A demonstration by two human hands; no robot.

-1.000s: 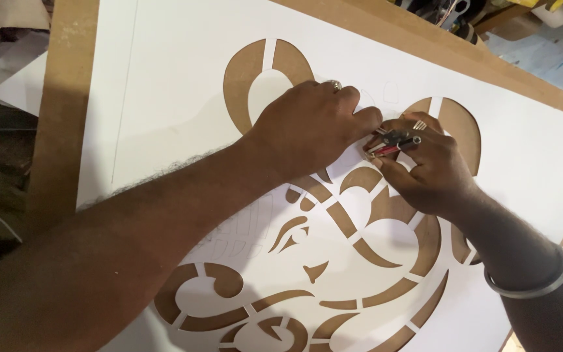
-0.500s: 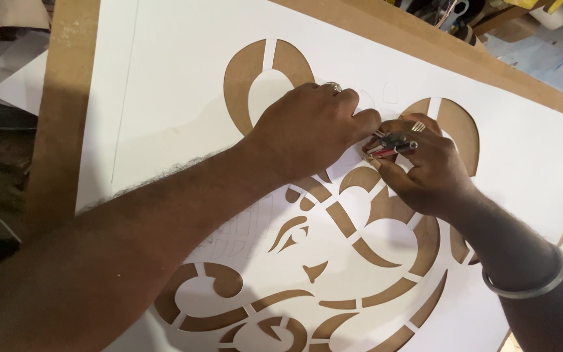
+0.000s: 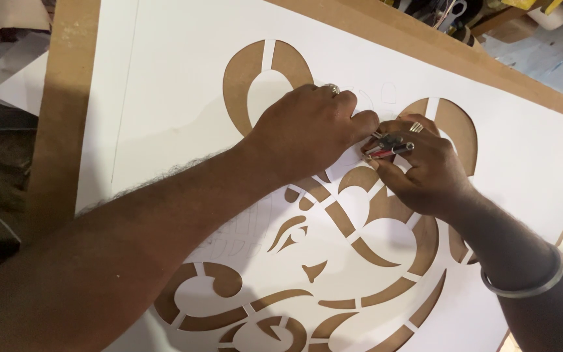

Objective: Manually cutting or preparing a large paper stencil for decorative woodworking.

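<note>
Between the two hands sat a small cutting knife (image 3: 389, 145) with a red and silver body. The right hand (image 3: 425, 169) was closed tight around it, with its fingers curled over the top. The knife lay almost flat, and its long side ran across from the right hand toward the left hand (image 3: 307, 130). Its tip was hidden where the two hands met, so the blade could not be seen. The left hand was shut in a loose fist, with its fingertips pressing down on the white sheet (image 3: 184, 104) right beside the knife tip. It held nothing else. Under both hands, the sheet lay flat on a brown board (image 3: 66, 98). Curvy shapes were already cut out of the sheet, and the brown showed through them. A thin metal bangle (image 3: 522, 287) sat on the right wrist, behind the grip. Of the two hands, the right was the one on the knife.
</note>
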